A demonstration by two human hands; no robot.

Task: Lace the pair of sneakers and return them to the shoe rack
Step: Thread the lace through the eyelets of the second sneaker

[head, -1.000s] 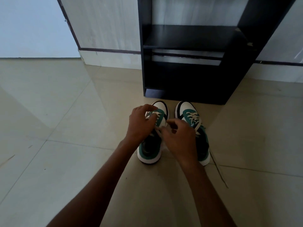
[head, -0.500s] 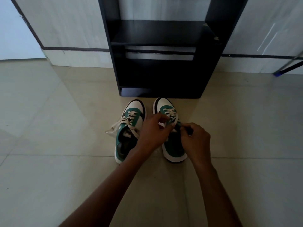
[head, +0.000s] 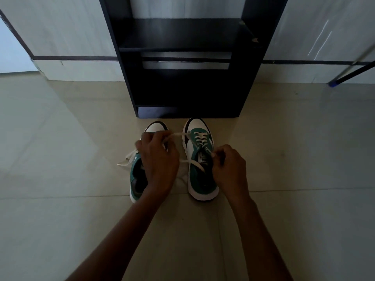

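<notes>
Head view, counts: two sneakers, two hands, one shoe rack, one dark pole.
Sneakers: a pair, green and white with dark trim, side by side on the floor, toes pointing at the rack, just near of its foot.
Left sneaker: partly hidden under the left hand; its white lace ends lie loose on the floor to the left.
Right sneaker: white lace crossed through the far eyelets; the near eyelets look bare.
Writing: a small label sits on the right sneaker's tongue; the letters are too small to read.
Left hand: fingers curled, pinching one end of the white lace, which runs tight from it across to the right sneaker's far eyelets.
Right hand: fingers pressed together, pinching the other lace end beside the right sneaker's tongue.
Lace slack: a strip of lace also hangs across the gap between the two hands.
Shoe rack: one, black, standing against the far wall; two shelves show, and no shoe is on either.
Wall: pale, with a dark stripe low down.
Dark pole: one, slanted, far right, with a blue tip touching the floor.
Floor: big pale shiny tiles.
</notes>
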